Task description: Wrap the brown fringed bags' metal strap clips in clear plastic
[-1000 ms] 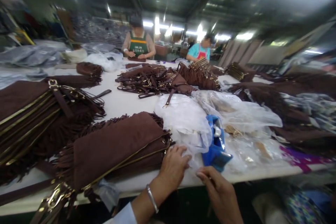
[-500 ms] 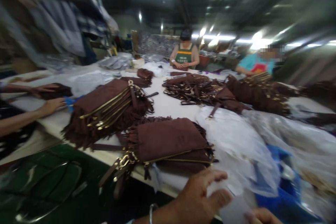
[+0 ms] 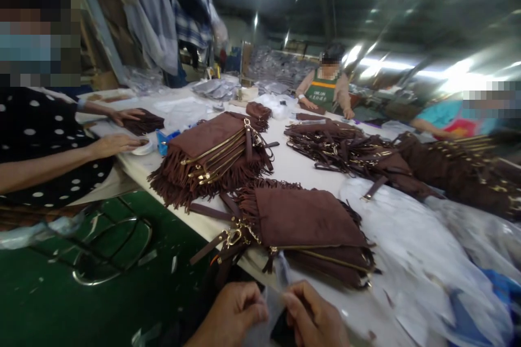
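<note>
At the bottom edge my left hand [image 3: 232,315] and my right hand [image 3: 315,317] are both pinched on a thin clear plastic bag [image 3: 273,297] stretched between them. Just beyond them, near the table edge, lies a small stack of brown suede fringed bags [image 3: 309,225] with gold zips and brown straps hanging over the edge. A taller stack of the same bags [image 3: 211,154] lies further left on the white table [image 3: 297,168].
A pile of clear plastic bags [image 3: 419,249] covers the table at the right. Brown straps [image 3: 337,146] and more bags [image 3: 468,171] lie beyond. A person in a dotted top [image 3: 44,135] works at the left, two others at the far side. A green floor [image 3: 101,271] lies below.
The view has swung left, bringing the person at the left into sight. My hands left the bag pile by the blue packet and now pinch a clear plastic bag near me.
</note>
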Tool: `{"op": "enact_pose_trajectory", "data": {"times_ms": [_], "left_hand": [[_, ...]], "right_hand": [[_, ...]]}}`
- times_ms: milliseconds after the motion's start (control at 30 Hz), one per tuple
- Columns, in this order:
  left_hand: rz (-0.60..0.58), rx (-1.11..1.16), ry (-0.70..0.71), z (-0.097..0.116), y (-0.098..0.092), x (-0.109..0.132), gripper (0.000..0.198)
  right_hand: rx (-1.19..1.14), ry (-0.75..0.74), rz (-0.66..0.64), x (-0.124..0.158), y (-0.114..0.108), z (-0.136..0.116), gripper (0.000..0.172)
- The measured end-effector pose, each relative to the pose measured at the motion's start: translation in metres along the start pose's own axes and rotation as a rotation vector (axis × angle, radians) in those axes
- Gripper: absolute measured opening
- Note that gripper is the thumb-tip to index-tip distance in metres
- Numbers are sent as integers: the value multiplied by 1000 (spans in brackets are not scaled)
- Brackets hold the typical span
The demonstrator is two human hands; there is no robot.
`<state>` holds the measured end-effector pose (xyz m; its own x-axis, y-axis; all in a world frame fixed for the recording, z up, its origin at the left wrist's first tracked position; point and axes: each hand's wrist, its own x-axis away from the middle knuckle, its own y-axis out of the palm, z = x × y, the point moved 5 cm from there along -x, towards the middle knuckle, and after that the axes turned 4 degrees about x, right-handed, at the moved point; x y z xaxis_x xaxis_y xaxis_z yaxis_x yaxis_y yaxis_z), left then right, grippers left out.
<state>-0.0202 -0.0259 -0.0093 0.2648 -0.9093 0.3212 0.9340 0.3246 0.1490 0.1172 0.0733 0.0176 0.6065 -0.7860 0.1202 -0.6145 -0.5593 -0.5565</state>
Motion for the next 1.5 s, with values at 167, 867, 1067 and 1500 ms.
{"op": "enact_pose_trajectory", "data": {"times_ms": [167, 867, 1067, 1500], "left_hand": [[137, -263, 121, -1, -48, 15, 33], [272, -943, 675, 6, -59, 27, 30], [322, -976, 796, 12, -49, 26, 34], [337, -1006, 812, 15, -46, 27, 26]], "right_hand": [[10, 38, 102, -14, 25, -19, 41], [-769, 248, -266, -25, 83, -30, 36], [-749, 215, -246, -27, 80, -26, 36], [-730, 229, -255, -29, 77, -15, 41]]}}
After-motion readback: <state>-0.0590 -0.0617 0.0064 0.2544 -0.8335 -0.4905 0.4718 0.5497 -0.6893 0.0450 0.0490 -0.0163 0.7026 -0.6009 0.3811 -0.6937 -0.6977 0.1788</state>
